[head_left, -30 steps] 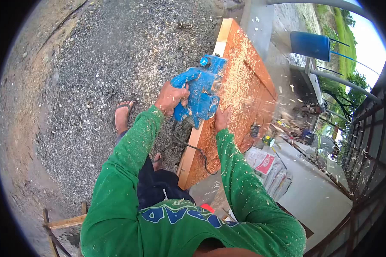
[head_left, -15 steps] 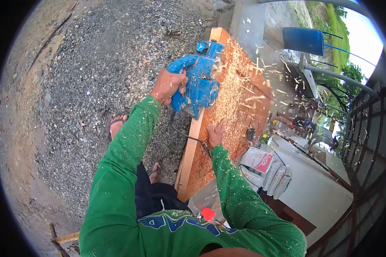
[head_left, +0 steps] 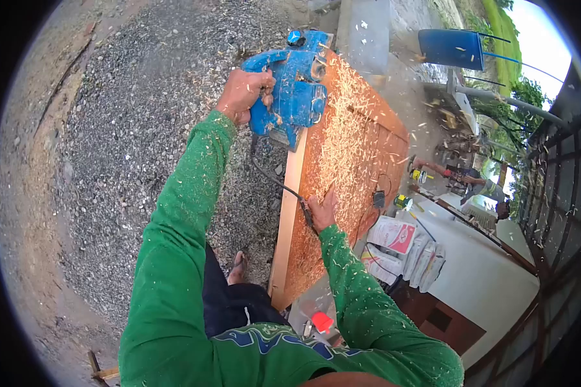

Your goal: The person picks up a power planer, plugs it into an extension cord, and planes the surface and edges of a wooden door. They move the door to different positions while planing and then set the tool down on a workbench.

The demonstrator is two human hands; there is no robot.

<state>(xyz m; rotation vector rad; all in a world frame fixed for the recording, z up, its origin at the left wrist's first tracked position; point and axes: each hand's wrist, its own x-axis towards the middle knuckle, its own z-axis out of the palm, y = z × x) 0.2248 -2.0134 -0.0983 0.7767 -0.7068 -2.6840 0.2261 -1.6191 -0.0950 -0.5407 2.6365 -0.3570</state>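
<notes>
"What are the hands doing?"

"The left hand [head_left: 244, 93] has its fingers clamped around the handle of a bulky blue electric power planer [head_left: 295, 97], flecked with pale dust. The right hand [head_left: 323, 210] lies palm down on a wide, flat, orange-brown wooden panel [head_left: 303, 267], its thumb apart from the other fingers; whether those touch one another, I cannot tell."

"Where exactly is the planer?"

"In the left fingers' grip, sitting at the panel's narrow, pale wooden edge [head_left: 283, 251], well beyond the right fingertips."

"And around the fingers?"

"Curly, cream-coloured wood shavings [head_left: 342, 135] cover the panel beyond the right fingers, and some fly through the air. A thin black cord [head_left: 274, 182] runs from below the left fingers to just beside the right thumb. Loose grey gravel [head_left: 135, 129] spreads to the left of the left fingers."
</notes>
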